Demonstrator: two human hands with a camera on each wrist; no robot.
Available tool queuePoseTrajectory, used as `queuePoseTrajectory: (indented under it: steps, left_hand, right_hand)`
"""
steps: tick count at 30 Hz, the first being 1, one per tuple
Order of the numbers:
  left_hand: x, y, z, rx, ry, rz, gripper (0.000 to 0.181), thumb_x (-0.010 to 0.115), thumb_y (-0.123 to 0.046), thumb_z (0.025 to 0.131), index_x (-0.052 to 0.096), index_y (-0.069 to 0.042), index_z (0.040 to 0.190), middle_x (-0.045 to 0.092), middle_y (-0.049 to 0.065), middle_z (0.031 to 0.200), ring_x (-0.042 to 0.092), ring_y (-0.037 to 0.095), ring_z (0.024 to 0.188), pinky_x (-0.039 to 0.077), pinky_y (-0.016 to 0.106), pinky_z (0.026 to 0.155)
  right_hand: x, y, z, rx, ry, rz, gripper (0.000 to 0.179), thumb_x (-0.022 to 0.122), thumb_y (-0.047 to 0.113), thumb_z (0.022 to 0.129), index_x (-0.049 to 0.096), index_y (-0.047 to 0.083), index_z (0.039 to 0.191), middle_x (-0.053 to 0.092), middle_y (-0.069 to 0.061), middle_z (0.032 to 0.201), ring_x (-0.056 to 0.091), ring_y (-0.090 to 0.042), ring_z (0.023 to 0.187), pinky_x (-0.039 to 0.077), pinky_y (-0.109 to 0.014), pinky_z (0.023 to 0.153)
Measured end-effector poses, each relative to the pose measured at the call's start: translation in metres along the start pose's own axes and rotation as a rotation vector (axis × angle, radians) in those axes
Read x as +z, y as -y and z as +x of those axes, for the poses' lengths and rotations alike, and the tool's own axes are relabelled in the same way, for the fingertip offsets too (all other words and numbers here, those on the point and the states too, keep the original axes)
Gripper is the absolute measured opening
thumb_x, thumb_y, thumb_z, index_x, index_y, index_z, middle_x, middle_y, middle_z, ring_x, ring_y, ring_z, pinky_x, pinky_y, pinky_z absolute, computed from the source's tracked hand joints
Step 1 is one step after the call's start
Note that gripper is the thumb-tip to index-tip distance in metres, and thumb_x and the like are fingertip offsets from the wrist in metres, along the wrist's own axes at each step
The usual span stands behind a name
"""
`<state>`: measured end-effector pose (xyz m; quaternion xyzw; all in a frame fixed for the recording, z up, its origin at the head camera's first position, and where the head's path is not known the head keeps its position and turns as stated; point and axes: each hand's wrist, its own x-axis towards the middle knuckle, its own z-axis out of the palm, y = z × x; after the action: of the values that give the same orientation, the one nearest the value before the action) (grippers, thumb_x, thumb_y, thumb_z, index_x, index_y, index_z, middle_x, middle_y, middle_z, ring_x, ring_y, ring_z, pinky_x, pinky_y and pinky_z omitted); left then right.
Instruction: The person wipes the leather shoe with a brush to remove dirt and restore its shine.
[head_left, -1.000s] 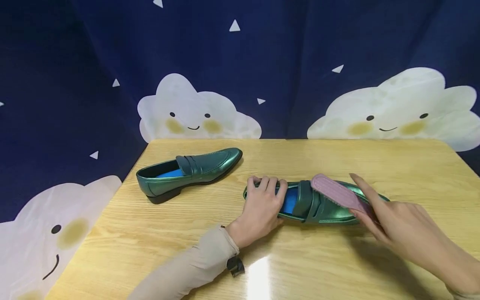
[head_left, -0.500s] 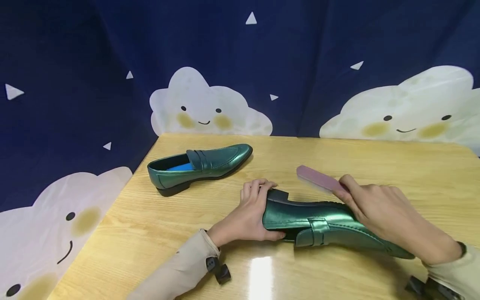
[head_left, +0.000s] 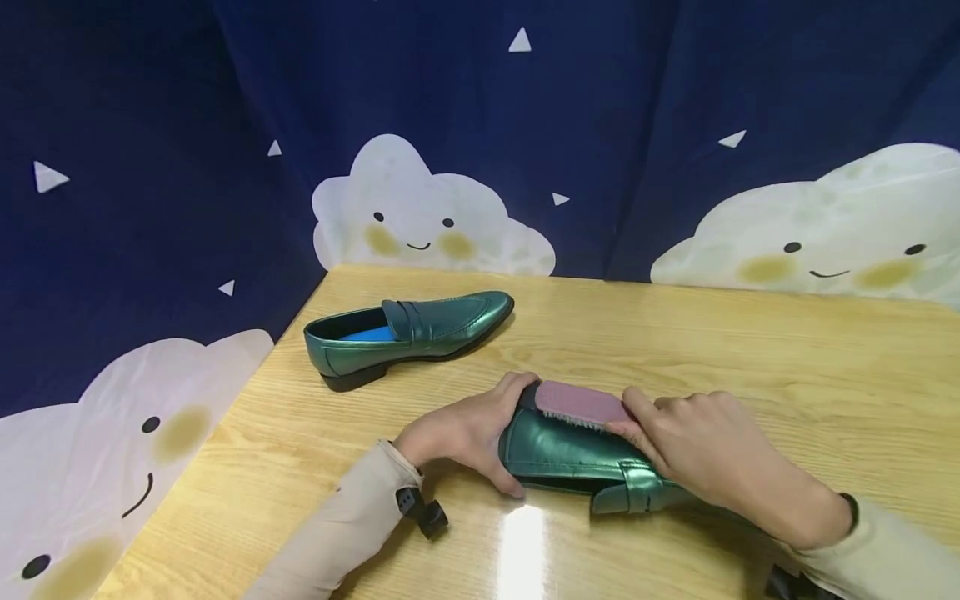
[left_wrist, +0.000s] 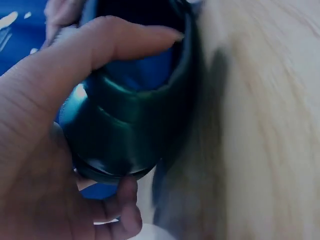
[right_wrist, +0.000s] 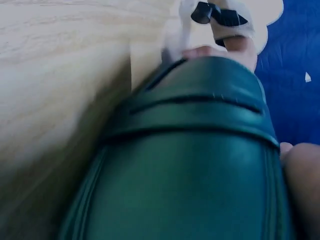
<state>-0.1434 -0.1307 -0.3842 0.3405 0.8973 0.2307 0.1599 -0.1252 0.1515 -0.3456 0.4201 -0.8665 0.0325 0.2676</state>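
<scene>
A metallic green loafer (head_left: 570, 457) lies turned on its side, its opening facing the near table edge. My left hand (head_left: 468, 433) grips its heel end; in the left wrist view the thumb (left_wrist: 135, 40) reaches over the opening and fingers curl under the heel. My right hand (head_left: 712, 450) holds a pink shoe brush (head_left: 581, 403), its pale bristles against the upturned side of the loafer near the heel. In the right wrist view the loafer's strap and vamp (right_wrist: 185, 175) fill the middle. The toe is hidden behind my right hand and forearm in the head view.
A matching green loafer (head_left: 420, 329) stands upright at the back left of the wooden table (head_left: 750, 350). Behind the table hangs a dark blue curtain (head_left: 450, 83) with white smiling clouds.
The loafer, upright at first, has been rolled onto its side. My right hand lifted the brush off the vamp, then brought it left and down onto the side near the heel.
</scene>
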Motion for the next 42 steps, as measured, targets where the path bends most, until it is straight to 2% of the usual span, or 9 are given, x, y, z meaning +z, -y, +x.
queuePoseTrajectory:
  steps: [3,10,13,15,18,24,29,38,42]
  left_hand:
    - [0.001,-0.004,-0.001,-0.015,0.005,0.087,0.126,0.088,-0.045,0.060,0.009,-0.005,0.150,0.025,0.008,0.146,0.051,0.018,0.115,0.043,0.028,0.097]
    - [0.003,-0.013,0.000,-0.066,0.030,0.182,0.128,0.088,-0.047,0.059,0.009,-0.004,0.150,0.027,0.008,0.144,0.058,0.012,0.084,0.049,0.025,0.083]
    - [0.005,-0.015,0.001,-0.088,0.051,0.166,0.129,0.089,-0.047,0.059,0.008,-0.006,0.150,0.027,0.007,0.143,0.054,0.009,0.070,0.049,0.024,0.075]
    - [0.006,-0.016,0.002,-0.101,0.061,0.155,0.129,0.089,-0.047,0.058,0.009,-0.007,0.150,0.029,0.007,0.142,0.053,0.008,0.066,0.049,0.023,0.072]
    - [0.007,-0.017,0.002,-0.111,0.071,0.149,0.129,0.089,-0.046,0.059,0.008,-0.009,0.151,0.029,0.006,0.141,0.053,0.007,0.066,0.049,0.023,0.071]
    - [0.008,-0.015,0.003,-0.099,0.060,0.131,0.128,0.089,-0.046,0.059,0.007,-0.011,0.151,0.027,0.003,0.143,0.054,0.009,0.072,0.048,0.023,0.074]
    - [0.007,-0.012,0.001,-0.117,0.052,0.132,0.129,0.089,-0.047,0.059,0.007,-0.010,0.151,0.028,0.003,0.143,0.054,0.009,0.072,0.048,0.024,0.073]
    - [0.004,-0.011,0.000,-0.109,0.040,0.134,0.126,0.091,-0.043,0.057,0.010,-0.009,0.149,0.032,0.004,0.136,0.056,0.009,0.077,0.047,0.020,0.075]
    - [0.003,-0.010,0.001,-0.131,0.065,0.126,0.128,0.090,-0.044,0.059,0.007,-0.009,0.150,0.028,0.005,0.139,0.055,0.008,0.070,0.047,0.020,0.072]
  right_hand:
    - [0.002,0.008,0.002,-0.033,-0.027,-0.029,0.053,0.016,0.050,0.103,0.048,0.013,0.082,0.026,0.009,0.048,0.024,-0.008,0.034,0.014,-0.024,0.034]
    - [-0.003,0.020,-0.002,-0.055,0.066,-0.006,0.056,0.009,0.034,0.106,0.056,0.024,0.134,0.041,0.002,0.061,0.021,-0.004,0.040,0.019,-0.021,0.035]
    - [-0.005,0.024,-0.004,-0.072,0.063,0.069,0.038,0.034,0.023,0.104,0.061,0.020,0.130,0.059,-0.004,0.091,0.025,-0.003,0.041,0.022,-0.019,0.035]
    - [-0.007,0.025,-0.005,-0.099,0.064,0.109,0.042,0.057,0.007,0.088,0.063,0.016,0.129,0.060,-0.005,0.119,0.026,-0.003,0.044,0.023,-0.018,0.036]
    - [-0.010,0.025,-0.007,-0.149,0.089,0.147,0.079,0.071,-0.007,0.057,0.061,0.014,0.132,0.053,-0.002,0.140,0.027,-0.003,0.047,0.022,-0.017,0.039]
    - [-0.017,0.023,-0.010,-0.181,0.163,0.144,0.087,0.074,-0.005,0.052,0.059,0.019,0.135,0.057,0.001,0.135,0.025,-0.002,0.050,0.017,-0.017,0.042]
    - [-0.017,0.023,-0.008,-0.150,0.132,0.110,0.087,0.073,-0.005,0.052,0.060,0.023,0.133,0.059,0.004,0.133,0.025,-0.002,0.049,0.017,-0.018,0.041]
    - [-0.009,0.041,-0.005,-0.239,0.152,0.271,0.074,0.075,0.000,0.062,0.062,0.023,0.131,0.056,0.004,0.136,0.018,0.003,0.050,0.016,-0.012,0.042]
    - [-0.006,0.037,-0.001,-0.182,0.152,0.270,0.074,0.072,-0.004,0.063,0.062,0.020,0.132,0.057,0.005,0.135,0.016,0.003,0.048,0.016,-0.014,0.041]
